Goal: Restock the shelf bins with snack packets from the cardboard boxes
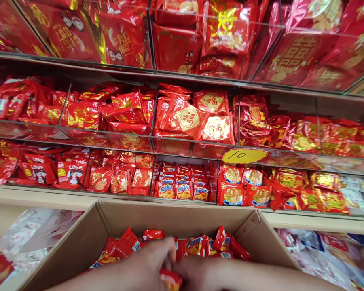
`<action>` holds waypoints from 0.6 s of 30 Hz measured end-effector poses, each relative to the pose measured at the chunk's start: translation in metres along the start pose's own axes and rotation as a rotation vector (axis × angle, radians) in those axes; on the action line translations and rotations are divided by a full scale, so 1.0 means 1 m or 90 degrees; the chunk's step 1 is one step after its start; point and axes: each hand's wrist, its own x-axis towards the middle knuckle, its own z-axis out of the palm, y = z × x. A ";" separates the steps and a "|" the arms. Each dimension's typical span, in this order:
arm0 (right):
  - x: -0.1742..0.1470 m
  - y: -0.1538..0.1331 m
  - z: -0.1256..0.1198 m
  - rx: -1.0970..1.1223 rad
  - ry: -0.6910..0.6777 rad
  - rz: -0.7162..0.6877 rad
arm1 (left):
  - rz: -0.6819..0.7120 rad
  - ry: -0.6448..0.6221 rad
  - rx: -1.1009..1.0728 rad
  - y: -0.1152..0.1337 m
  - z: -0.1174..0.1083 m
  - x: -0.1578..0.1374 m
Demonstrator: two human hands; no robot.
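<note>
A cardboard box [170,216] with raised sides stands in front of me, holding many small red snack packets [125,244]. My left hand [150,258] reaches into it, bent at the wrist, its fingers curling down out of sight. Beside it, my right hand [194,270] is low in the box and smeared by motion. The two hands almost meet. A red and yellow snack packet [170,279] shows between them, touching or very near both; I cannot tell which hand grips it.
Behind the box rise tiered shelves with clear dividers, full of red and gold snack packets [186,119]. A yellow price tag [244,155] reading 10 hangs from a shelf edge. Clear plastic bags [33,238] lie at left, more packaged goods [330,254] at right.
</note>
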 end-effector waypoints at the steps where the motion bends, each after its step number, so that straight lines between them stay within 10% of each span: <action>1: -0.002 -0.006 -0.010 0.059 0.044 0.001 | 0.035 0.039 -0.060 0.011 -0.013 0.000; 6: -0.016 -0.035 -0.054 0.413 0.186 -0.087 | 0.085 0.209 -0.350 0.038 -0.062 0.004; 18: -0.029 -0.044 -0.071 0.453 0.223 -0.101 | 0.040 0.220 -0.495 0.042 -0.059 0.006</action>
